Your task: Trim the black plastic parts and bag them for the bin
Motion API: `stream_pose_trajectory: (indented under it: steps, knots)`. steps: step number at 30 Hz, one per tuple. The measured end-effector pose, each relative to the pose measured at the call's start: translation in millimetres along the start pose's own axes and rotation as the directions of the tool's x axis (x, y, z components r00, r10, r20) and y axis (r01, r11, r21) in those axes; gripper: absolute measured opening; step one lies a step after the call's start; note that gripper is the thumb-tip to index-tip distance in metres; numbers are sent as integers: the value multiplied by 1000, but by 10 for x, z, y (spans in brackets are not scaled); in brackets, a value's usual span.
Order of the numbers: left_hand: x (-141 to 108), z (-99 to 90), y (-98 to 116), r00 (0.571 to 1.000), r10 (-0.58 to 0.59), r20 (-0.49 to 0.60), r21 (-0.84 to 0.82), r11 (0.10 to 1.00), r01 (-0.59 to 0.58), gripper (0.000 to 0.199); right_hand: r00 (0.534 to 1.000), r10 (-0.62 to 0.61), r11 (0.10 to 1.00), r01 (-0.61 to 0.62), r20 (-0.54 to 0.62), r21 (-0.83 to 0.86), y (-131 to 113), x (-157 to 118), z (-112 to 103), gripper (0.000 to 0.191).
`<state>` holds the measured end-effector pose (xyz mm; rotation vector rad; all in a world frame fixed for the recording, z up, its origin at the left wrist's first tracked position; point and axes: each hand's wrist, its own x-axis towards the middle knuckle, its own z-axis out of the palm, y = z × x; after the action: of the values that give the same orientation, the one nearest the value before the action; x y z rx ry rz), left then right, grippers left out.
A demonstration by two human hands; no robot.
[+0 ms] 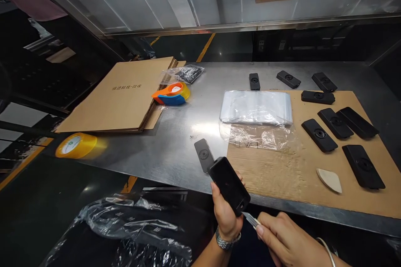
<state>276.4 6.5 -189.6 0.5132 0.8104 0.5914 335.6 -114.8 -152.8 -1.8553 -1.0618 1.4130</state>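
Note:
My left hand (228, 212) is wrapped round a black plastic housing (228, 183), its long flat side facing up, above the table's front edge. In my right hand (282, 233) I grip a craft knife (249, 220); its blade tip is at the lower end of the housing, by a small opening. Just beyond the left hand, a flat grey plate with a round centre (203, 155) lies on the metal table, its lower end partly behind the housing. To the right, several similar black housings (319, 134) with round centres lie spread out, along with a beige rounded wedge (328, 180).
A cardboard sheet (266, 171) covers the table's right part, with a stack of clear plastic bags (255, 106) on it. Flattened cartons (115, 96), an orange-and-blue tape dispenser (172, 94) and a yellow tape roll (76, 145) are leftward. Plastic-wrapped material (131, 225) sits below the front edge.

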Motion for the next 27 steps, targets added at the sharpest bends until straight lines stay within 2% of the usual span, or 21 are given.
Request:
stream_pose_trajectory:
  steps: [4,8,13,21,23,25,27]
  knots:
    - [-4,-12,-17,998,58,-27,36,998,-57,57,1000,12,998,-14,24,65,25,6,22,35]
    - [-11,-14,-33,997,58,-53,38,998,-56,61,999,26,995,-28,19,99,26,10,38,36]
    - [-12,-6,-47,987,112,-115,31,994,-109,63,1000,16,992,-17,7,124,18,8,59,37]
    - [-17,16,-64,987,103,-127,0,995,-104,62,1000,10,989,-10,2,147,22,13,73,33]
    - [-7,21,-83,978,150,-146,-20,988,-154,60,999,-12,997,15,-43,80,19,-8,77,33]
    - [6,20,-103,963,204,-177,-33,977,-212,60,983,-100,993,88,-154,-80,31,-37,101,32]
    - [19,14,-119,946,234,-225,-47,967,-250,60,918,-266,931,165,-295,-326,63,-62,149,31]
